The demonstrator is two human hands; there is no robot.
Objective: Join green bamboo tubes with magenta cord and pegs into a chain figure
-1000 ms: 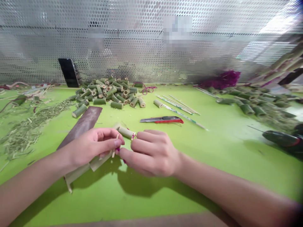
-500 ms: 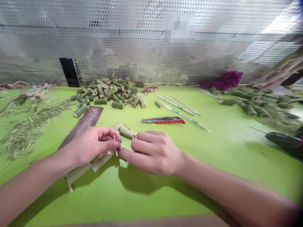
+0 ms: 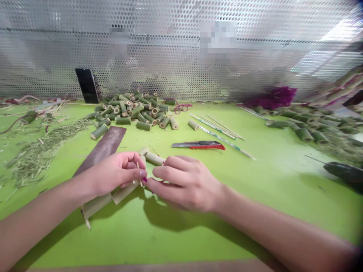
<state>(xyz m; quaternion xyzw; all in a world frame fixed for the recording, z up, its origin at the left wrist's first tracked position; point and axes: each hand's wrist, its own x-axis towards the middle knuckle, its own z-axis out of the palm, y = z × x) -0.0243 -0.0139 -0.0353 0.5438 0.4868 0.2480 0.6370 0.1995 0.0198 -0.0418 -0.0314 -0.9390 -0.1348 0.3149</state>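
Note:
My left hand (image 3: pixel 116 173) is closed in a pinch on a thin pale stick (image 3: pixel 139 174), low at the middle of the view. A bit of purple string (image 3: pixel 145 179) shows between the fingertips of both hands. My right hand (image 3: pixel 187 183) is closed with its fingertips at this string; what lies inside the fingers is hidden. Beneath and beside my left hand are peeled pale bamboo pieces (image 3: pixel 98 206). Another peeled bamboo tube (image 3: pixel 154 158) lies just beyond the hands, with its right end against my right fingers.
Behind the hands lie a red utility knife (image 3: pixel 200 144), thin sticks (image 3: pixel 221 126), a brown strip (image 3: pixel 103 145) and a pile of cut bamboo (image 3: pixel 136 109). A phone (image 3: pixel 87 86) leans on the mesh wall. Shavings (image 3: pixel 39 151) lie left, a dark pointed tool (image 3: pixel 342 170) right.
The whole view has shifted slightly, so things stand a little further right. My right fingers have curled slightly and moved closer to my left hand. Both hands stay at the stick and string.

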